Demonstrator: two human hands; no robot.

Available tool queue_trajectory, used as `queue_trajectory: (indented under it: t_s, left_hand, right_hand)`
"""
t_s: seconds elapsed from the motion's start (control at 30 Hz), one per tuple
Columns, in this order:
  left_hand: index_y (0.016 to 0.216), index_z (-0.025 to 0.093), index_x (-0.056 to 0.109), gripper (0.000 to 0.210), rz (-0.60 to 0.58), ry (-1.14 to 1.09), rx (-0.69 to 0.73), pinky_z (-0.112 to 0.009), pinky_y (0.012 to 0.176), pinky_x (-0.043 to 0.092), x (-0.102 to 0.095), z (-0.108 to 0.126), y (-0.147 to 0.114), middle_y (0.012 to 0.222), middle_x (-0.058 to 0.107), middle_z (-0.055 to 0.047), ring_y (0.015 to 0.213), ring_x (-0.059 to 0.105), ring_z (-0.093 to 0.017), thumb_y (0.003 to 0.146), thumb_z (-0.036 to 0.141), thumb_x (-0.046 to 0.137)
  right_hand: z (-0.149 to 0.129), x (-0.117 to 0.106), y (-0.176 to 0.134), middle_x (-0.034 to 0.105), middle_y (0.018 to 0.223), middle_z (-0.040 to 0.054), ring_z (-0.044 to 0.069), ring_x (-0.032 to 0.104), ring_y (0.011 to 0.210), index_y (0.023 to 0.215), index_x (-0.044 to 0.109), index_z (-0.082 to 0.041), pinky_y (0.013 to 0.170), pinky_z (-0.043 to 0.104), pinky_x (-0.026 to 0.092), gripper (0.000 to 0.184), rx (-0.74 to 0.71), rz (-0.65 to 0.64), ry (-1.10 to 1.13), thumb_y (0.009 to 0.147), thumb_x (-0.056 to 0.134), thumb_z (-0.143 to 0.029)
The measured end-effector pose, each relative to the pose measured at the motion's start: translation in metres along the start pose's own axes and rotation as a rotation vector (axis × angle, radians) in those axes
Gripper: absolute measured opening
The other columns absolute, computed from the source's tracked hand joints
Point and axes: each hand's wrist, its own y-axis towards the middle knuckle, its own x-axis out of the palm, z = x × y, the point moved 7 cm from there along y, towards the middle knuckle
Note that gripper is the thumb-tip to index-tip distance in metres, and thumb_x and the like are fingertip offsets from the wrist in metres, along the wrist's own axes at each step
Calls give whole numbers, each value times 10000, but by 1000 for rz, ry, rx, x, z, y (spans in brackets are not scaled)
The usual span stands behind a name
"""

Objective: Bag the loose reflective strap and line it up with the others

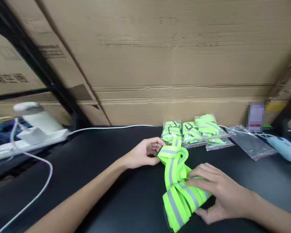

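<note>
A neon-yellow reflective strap bundle (177,181) with grey stripes lies on the black table (106,181) in front of me. My left hand (145,152) pinches the far end of the strap near a black buckle. Over the folded near part rests my right hand (215,191), fingers gripping the loops against the table. Behind the strap, several clear bags of packed yellow straps (194,131) sit side by side close to the cardboard wall.
Large cardboard boxes (160,64) wall off the back. An empty clear zip bag (249,144) lies at the right, beside a pale blue object (285,149). A white power strip (26,142) with plugs and a white cable (38,191) occupy the left.
</note>
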Motion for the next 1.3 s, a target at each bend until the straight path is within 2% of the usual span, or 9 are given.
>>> queue_trajectory:
  t_s: [0.27, 0.5, 0.67, 0.8, 0.93, 1.0, 1.1, 1.2, 1.3]
  left_hand:
    - [979, 162, 594, 403, -28, 59, 70, -228, 664, 391, -1, 2, 4, 867, 563, 28, 746, 495, -109, 597, 48, 651]
    - [1134, 147, 678, 466, 88, 253, 115, -228, 623, 388, 3, -3, 8, 846, 608, 10, 678, 457, -104, 675, 92, 619]
    - [1353, 205, 590, 574, 187, 418, 187, -228, 626, 426, 11, 1, 4, 1137, 666, -62, 818, 534, -142, 787, 123, 548]
    - [1350, 231, 565, 621, 204, 475, 232, -239, 663, 462, 16, 5, -1, 1130, 632, -55, 897, 555, -163, 744, 96, 554]
    - [1369, 256, 506, 592, 310, 514, 239, -248, 663, 470, 15, 3, -3, 1165, 589, -57, 883, 552, -157, 794, 132, 571]
    - [1348, 258, 495, 571, 361, 545, 235, -248, 660, 465, 14, 2, -3, 1109, 572, -42, 845, 538, -149, 797, 145, 596]
    - [1172, 233, 528, 386, 388, 531, 202, -234, 622, 428, 16, 0, -3, 875, 535, 24, 710, 491, -122, 810, 186, 652]
    - [994, 216, 496, 218, 329, 428, 158, -222, 581, 387, 25, -2, -3, 660, 480, 88, 579, 434, -97, 861, 243, 666]
    - [936, 201, 497, 162, 276, 326, 165, -233, 620, 423, 37, 1, -4, 666, 536, 70, 600, 487, -99, 902, 264, 643]
  right_hand:
    - [-7, -3, 5, 642, 1102, 110, 245, 566, 943, 1218, 658, -157, 886, 393, 423, 512, -35, -39, -7, 751, 735, -353]
    - [-11, 1, 3, 643, 1118, 111, 250, 575, 959, 1220, 659, -172, 885, 395, 425, 501, -35, -61, 4, 766, 738, -368]
    - [-10, 1, 1, 651, 1164, 118, 253, 585, 999, 1278, 631, -172, 916, 394, 432, 532, -42, -23, -1, 790, 737, -356]
    - [-12, -3, 3, 670, 1189, 104, 239, 590, 1015, 1358, 567, -171, 927, 369, 438, 580, -59, 0, 4, 824, 720, -336]
    - [-13, -5, 5, 697, 1127, 90, 226, 604, 959, 1285, 603, -172, 887, 353, 449, 457, -69, 11, -26, 864, 692, -323]
    - [-12, -7, 4, 708, 1111, 95, 225, 616, 949, 1274, 600, -154, 887, 354, 451, 435, -76, 39, -24, 880, 681, -319]
    - [-8, -10, 1, 719, 1021, 85, 216, 623, 867, 1294, 585, -143, 830, 344, 469, 442, -37, 67, -8, 910, 670, -346]
    - [1, -13, -2, 715, 955, 65, 210, 618, 814, 1236, 616, -171, 770, 328, 484, 375, 99, 57, 38, 947, 650, -408]
    - [9, -17, -5, 718, 945, 59, 208, 628, 837, 1114, 662, -197, 763, 315, 490, 286, 214, 76, 108, 984, 607, -445]
